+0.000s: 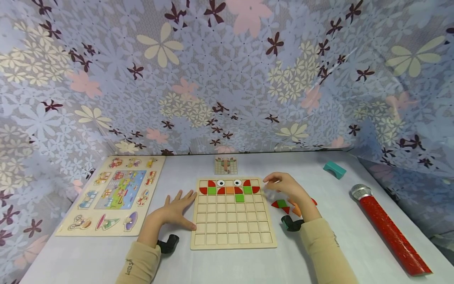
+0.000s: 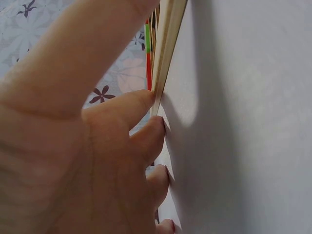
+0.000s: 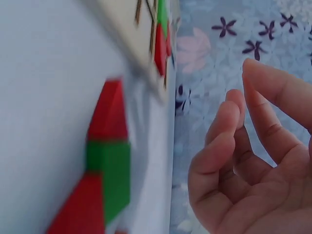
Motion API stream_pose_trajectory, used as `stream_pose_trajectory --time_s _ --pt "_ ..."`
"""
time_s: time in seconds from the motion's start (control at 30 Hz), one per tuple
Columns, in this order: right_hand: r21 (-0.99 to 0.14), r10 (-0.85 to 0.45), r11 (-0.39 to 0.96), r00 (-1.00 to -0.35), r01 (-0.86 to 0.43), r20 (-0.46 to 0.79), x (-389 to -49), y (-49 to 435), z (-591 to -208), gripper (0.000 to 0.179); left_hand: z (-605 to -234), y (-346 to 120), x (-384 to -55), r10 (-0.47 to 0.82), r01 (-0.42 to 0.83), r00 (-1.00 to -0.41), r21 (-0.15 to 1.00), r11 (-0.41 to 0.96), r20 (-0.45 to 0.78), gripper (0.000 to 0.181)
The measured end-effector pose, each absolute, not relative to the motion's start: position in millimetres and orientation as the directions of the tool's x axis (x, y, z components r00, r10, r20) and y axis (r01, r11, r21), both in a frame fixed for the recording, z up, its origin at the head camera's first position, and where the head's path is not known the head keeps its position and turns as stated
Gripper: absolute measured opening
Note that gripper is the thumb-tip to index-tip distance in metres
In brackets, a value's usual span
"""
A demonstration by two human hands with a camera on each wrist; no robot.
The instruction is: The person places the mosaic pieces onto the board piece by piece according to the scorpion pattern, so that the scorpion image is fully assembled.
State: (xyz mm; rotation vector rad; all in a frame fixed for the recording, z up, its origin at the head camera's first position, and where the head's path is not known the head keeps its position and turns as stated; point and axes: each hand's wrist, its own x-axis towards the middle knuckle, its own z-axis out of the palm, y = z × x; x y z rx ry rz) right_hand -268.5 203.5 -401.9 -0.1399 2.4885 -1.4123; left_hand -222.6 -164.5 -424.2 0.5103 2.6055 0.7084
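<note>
A wooden grid board (image 1: pixel 220 217) lies in front of me. Its upper rows hold red curved pieces, green squares (image 1: pixel 239 198), an orange square (image 1: pixel 229 190) and two round eye pieces (image 1: pixel 221 183). My left hand (image 1: pixel 173 211) is spread flat, thumb and fingertips touching the board's left edge; the left wrist view shows the fingertips along that edge (image 2: pixel 163 53). Above the board's upper right corner hovers my right hand (image 1: pixel 289 188), fingers loosely bent; in the right wrist view nothing is between them. Below it lie loose red and green pieces (image 1: pixel 281 204) and an orange piece (image 1: pixel 296 210).
A small pattern card (image 1: pixel 226 165) lies behind the board. On the left is a picture puzzle board (image 1: pixel 120 189) with knobbed pieces. A teal arch block (image 1: pixel 335 170) and a red microphone (image 1: pixel 390 230) lie on the right. Flowered cloth (image 1: pixel 227 79) hangs behind the table.
</note>
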Motion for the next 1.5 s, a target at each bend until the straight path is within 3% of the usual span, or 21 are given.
stream_pose_trajectory --time_s 0.27,0.67,0.93,1.5 --pt "-0.844 -0.194 0.531 -0.958 0.078 -0.211 -262.6 225.6 -408.8 0.029 -425.3 -164.6 -222.9 0.437 0.24 -0.857 0.539 0.808 -0.272 0.109" --pt "-0.878 -0.314 0.463 -0.905 0.118 -0.287 -259.8 236.0 -418.9 0.036 -426.5 -165.1 -223.2 0.433 0.237 -0.861 0.542 0.806 -0.267 0.109" --pt "-0.846 -0.376 0.53 -0.879 0.055 -0.293 -258.5 232.3 -418.6 0.044 -428.0 -165.3 -224.1 0.428 0.231 -0.862 0.539 0.81 -0.273 0.11" --pt "-0.856 -0.305 0.515 -0.925 0.039 -0.226 -262.6 234.7 -420.2 0.041 -426.2 -164.5 -223.8 0.426 0.231 -0.862 0.535 0.813 -0.275 0.11"
